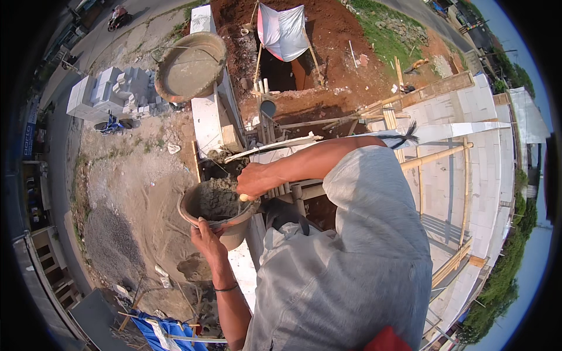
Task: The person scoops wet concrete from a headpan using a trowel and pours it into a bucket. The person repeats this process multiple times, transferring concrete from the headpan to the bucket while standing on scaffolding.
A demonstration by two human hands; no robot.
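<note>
My left hand (208,241) grips the near rim of a bucket (237,237) with its thumb and fingers. Wet grey mortar (219,199) lies inside. Over the bucket's right side, my right hand (257,180) is closed around a tool whose pale, rounded handle end (243,198) pokes out below the fist. The tool's blade cannot be made out. More wet mortar (221,169) lies just beyond the bucket, within the top of the wall. Farther along that white block wall (206,127) rests a wide basin (191,66) containing grey, watery material.
Bamboo poles (439,156) form scaffolding at right. Beyond the wall is a dug pit (276,74) under a white sheet (285,33). On the ground far below at left are stacked white blocks (107,92), a blue motorcycle (113,125) and a gravel heap (112,241).
</note>
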